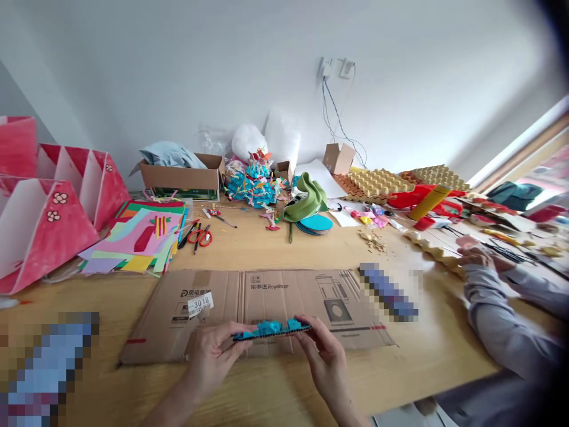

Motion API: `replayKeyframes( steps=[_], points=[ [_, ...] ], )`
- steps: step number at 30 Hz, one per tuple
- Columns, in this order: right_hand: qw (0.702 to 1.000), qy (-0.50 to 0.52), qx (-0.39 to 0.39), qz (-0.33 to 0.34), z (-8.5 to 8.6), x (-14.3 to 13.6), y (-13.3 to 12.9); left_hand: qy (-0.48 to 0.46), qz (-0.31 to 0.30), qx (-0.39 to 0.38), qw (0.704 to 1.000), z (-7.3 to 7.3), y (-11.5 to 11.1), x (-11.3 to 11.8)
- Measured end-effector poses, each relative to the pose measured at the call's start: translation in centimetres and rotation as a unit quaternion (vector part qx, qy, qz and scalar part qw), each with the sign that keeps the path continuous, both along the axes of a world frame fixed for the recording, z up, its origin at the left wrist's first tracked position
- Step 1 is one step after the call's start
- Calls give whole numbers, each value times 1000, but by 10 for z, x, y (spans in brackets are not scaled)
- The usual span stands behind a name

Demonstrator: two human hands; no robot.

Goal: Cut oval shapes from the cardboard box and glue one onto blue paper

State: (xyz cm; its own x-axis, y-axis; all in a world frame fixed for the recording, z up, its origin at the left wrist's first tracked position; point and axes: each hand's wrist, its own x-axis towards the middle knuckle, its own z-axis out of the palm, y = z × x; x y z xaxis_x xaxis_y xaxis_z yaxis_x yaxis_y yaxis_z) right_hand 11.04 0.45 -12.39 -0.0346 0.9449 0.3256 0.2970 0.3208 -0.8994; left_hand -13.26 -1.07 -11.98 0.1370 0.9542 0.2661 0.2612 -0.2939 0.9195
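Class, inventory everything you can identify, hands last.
flattened Royalstar carton: 1, brown, front
table: 1, tan, foreground
paper sheets: many, multicoloured, left
scissors: 1 pair, orange, left
open box: 1, brown, back left
panels: several, pink, far left
cloth: 1, green, back centre
discs: 2+, blue, by cloth
egg trays: several, tan, back right
sockets: 2, white, wall
person: 1, grey sleeves, right
cardboard piece: 1, blue-topped, between hands
left hand: 1, holding piece's left end
right hand: 1, holding piece's right end
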Motion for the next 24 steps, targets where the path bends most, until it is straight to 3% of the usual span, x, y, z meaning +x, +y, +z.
replayKeyframes(
  steps=[6,9,11,13,15,18,21,24],
  points=[
    [984,-70,162,4,7,36,-18,49,-48,196,978,7,9,25],
    [960,-124,250,-2,10,54,-26,101,-21,189,976,8,15,30],
    [959,-127,252,-36,12,65,-27,128,2,159,979,8,17,30],
    [977,-83,170,-94,14,75,-21,157,25,129,979,6,19,28],
    [991,5,6,-133,15,83,-7,189,35,92,977,1,22,28],
    [967,100,-193,-136,12,95,18,229,12,87,969,-15,26,28],
    [952,124,-233,-154,4,103,34,272,-5,145,951,-34,29,29],
    [944,170,-231,-164,2,107,36,311,-8,163,936,-42,27,31]
  ],
)
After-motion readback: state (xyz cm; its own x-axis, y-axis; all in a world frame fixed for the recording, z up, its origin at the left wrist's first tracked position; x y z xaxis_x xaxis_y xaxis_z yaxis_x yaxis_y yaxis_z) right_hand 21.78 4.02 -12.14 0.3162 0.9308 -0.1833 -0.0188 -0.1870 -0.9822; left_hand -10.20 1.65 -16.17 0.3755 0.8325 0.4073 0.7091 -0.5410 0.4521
